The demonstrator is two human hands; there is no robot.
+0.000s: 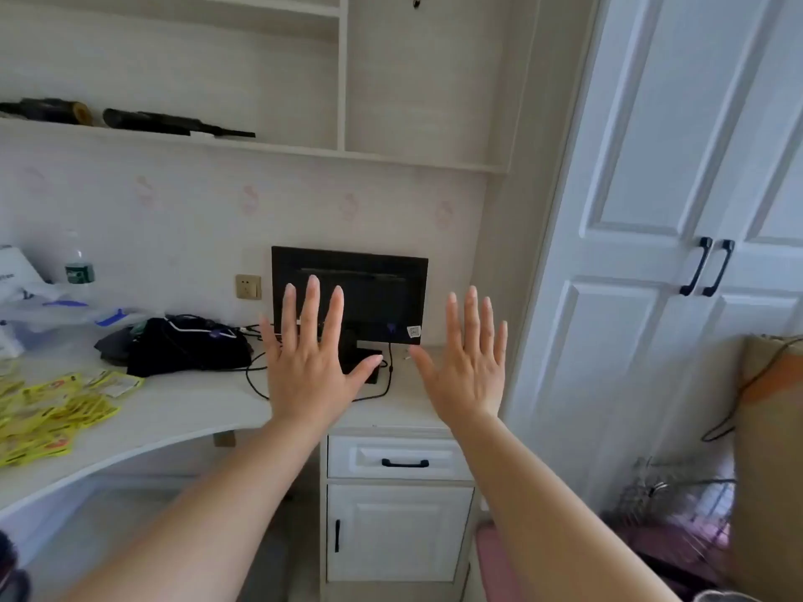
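Observation:
My left hand [310, 362] and my right hand [467, 367] are both held up in the air in front of me, backs toward the camera, fingers straight and spread. Neither holds anything. Behind them a small black monitor [391, 288] stands on a white desk [195, 410], partly covered by my left hand. A black cable [256, 380] loops over the desk beside the monitor's stand.
A black bag [187, 345] and several yellow packets [52, 410] lie on the desk at left, with a water bottle [78, 262] and plastic bags behind. A drawer [397, 458] and cupboard door sit below. White wardrobe doors [678, 210] stand right; a cardboard box [769, 449] stands lower right.

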